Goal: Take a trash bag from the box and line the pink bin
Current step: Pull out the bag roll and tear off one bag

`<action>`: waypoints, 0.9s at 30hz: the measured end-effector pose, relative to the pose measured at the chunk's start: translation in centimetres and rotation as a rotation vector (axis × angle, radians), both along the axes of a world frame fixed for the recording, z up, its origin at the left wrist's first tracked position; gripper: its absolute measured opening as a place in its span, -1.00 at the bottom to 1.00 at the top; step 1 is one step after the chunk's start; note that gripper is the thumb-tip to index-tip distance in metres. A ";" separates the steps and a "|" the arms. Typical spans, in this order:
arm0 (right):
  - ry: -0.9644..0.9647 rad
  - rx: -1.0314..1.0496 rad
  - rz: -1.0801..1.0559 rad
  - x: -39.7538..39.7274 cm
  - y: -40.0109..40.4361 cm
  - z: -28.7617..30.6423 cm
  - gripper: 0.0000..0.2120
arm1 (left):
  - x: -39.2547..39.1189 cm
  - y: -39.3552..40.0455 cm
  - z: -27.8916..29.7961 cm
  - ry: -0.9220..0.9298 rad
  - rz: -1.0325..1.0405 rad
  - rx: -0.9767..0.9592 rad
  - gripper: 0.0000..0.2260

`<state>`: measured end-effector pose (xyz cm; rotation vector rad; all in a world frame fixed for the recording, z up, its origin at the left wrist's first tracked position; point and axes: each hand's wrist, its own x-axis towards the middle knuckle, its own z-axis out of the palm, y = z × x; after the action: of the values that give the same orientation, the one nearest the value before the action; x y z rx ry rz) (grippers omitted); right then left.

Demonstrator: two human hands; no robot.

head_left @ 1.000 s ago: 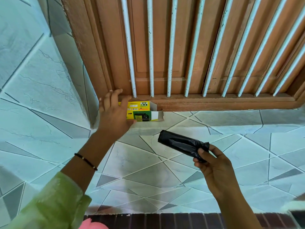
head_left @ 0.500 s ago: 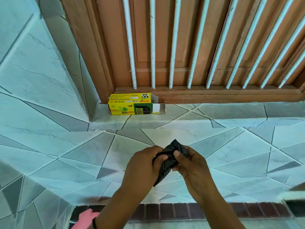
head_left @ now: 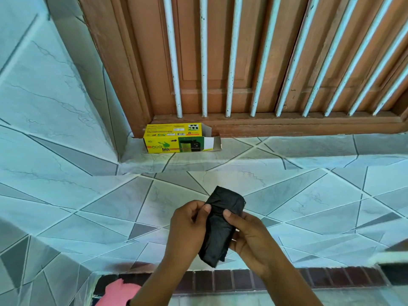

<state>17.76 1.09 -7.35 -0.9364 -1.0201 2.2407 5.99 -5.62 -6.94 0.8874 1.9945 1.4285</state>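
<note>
Two sets of fingers [head_left: 227, 214] are pinched on a folded black trash bag [head_left: 218, 230], held by left hand [head_left: 187, 228] and right hand [head_left: 251, 239] before the tiled sill. Unfolding is judged in hand; an edge must be parted. Yellow box [head_left: 176, 140] is left open by the window frame; pink bin [head_left: 117, 292] is glimpsed below.

The pink bin [head_left: 119, 291] is cut off by the bottom edge. The small print on the box [head_left: 176, 138] is unreadable. The left hand [head_left: 187, 228] hides part of the trash bag [head_left: 220, 226].
</note>
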 end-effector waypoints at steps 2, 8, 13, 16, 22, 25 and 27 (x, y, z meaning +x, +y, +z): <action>0.020 -0.055 0.006 -0.1 -0.1 -0.1 -0.64 | 0.0 -0.1 -0.1 -0.096 0.017 -0.008 -0.83; -0.017 -0.033 -0.051 -0.1 -0.2 -0.7 -0.61 | -0.2 -0.9 0.0 0.142 0.039 -0.017 -0.92; -0.130 0.133 -0.059 -0.2 -0.4 -0.8 -0.64 | 1.2 -1.9 0.4 0.255 -0.276 -0.137 -0.77; -0.162 0.165 -0.040 -0.2 -0.6 -0.8 -0.60 | 1.5 -1.8 0.1 0.268 -0.207 -0.107 -0.90; -0.059 -0.045 0.016 0.6 -0.3 -0.8 -0.49 | -0.3 -1.7 0.4 -0.024 -0.081 -0.035 -0.90; 0.032 -0.168 0.050 1.1 0.1 -0.7 -0.26 | -1.5 -1.9 0.5 -0.319 0.041 -0.009 -0.89; 0.070 -0.227 0.057 1.5 0.5 -1.0 -0.26 | -2.2 -2.2 0.6 -0.435 0.066 -0.021 -0.87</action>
<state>19.26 1.60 -8.30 -0.9244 -0.7825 2.4568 3.77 -7.85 -6.37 0.4530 1.7163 1.4842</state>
